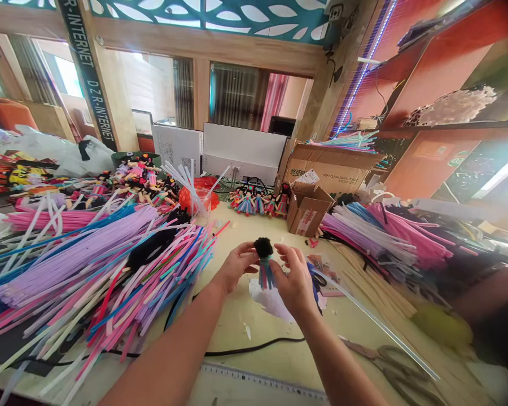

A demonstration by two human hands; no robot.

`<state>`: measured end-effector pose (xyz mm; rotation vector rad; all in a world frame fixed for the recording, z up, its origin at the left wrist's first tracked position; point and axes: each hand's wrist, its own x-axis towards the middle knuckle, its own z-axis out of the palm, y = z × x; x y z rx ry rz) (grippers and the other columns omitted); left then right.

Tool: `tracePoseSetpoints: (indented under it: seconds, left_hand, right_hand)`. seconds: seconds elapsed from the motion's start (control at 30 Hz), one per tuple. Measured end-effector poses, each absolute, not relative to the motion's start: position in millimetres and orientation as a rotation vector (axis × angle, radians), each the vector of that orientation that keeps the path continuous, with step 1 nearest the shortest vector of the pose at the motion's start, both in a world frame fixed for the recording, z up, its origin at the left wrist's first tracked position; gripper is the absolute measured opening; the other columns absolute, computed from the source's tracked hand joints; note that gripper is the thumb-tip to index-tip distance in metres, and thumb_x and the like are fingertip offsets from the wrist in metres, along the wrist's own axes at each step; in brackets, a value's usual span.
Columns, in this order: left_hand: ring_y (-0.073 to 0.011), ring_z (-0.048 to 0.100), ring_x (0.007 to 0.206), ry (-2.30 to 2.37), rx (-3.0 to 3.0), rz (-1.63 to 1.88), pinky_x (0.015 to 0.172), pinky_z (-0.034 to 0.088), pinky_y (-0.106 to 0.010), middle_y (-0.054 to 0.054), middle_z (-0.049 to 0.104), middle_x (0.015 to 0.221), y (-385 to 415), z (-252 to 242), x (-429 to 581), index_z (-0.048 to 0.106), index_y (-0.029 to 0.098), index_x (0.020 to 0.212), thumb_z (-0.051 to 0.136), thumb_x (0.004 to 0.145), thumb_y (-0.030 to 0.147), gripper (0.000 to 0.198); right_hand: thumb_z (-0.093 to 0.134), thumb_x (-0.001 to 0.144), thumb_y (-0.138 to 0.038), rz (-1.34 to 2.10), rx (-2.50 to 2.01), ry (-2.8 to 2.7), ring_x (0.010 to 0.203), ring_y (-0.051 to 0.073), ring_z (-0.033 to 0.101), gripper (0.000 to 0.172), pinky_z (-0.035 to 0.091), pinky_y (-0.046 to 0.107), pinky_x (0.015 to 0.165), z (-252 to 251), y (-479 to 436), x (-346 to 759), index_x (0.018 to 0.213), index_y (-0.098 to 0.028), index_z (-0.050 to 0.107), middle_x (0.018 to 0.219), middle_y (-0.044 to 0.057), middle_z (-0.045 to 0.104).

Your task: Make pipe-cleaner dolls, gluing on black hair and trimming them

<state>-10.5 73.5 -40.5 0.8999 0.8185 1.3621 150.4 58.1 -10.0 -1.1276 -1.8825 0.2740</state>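
Between my two hands is a small pipe-cleaner doll (pixel 266 273) with a fuzzy black head of hair and a skirt of blue, teal and pink strands. My left hand (pixel 238 264) closes its fingertips on the doll's left side, near the head. On the other side my right hand (pixel 295 276) has its thumb against the skirt, with the fingers curved up near the hair. Under the doll, a pale lilac patch (pixel 275 301) shows on the table. A pair of scissors (pixel 319 278) lies partly hidden just past my right hand.
Heaps of coloured pipe cleaners (pixel 80 254) cover the left, with more bundles (pixel 389 237) at right. Finished dolls (pixel 258 202) stand at the back beside a small cardboard box (pixel 308 211). Large scissors (pixel 389 361), a ruler (pixel 258 383) and a black cable (pixel 254 348) lie in front.
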Motion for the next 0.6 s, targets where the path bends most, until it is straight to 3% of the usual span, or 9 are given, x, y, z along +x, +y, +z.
tracePoseSetpoints:
  seconds: [0.33, 0.6]
  left_hand:
    - [-0.0155, 0.065, 0.076, 0.954, 1.008, 1.337, 0.066, 0.049, -0.026, -0.006, 0.067, 0.096, 73, -44, 1, 0.067, 0.020, 0.103, 0.078, 0.071, 0.037, 0.038]
    - [-0.0173, 0.066, 0.081, 1.121, 1.178, 1.325, 0.068, 0.050, -0.026, -0.008, 0.068, 0.103, 72, -45, 6, 0.065, 0.020, 0.106, 0.070, 0.078, 0.032, 0.031]
  right_hand:
    - [0.050, 0.092, -0.031, 0.263, -1.111, -1.915, 0.109, 0.028, 0.057, 0.035, 0.047, 0.047, 0.094, -38, 71, 163, 0.126, -0.029, 0.058, 0.116, 0.009, 0.063]
    - [0.051, 0.091, -0.034, 0.467, -1.142, -1.820, 0.104, 0.027, 0.060, 0.029, 0.049, 0.042, 0.088, -42, 73, 164, 0.116, -0.027, 0.064, 0.111, 0.009, 0.064]
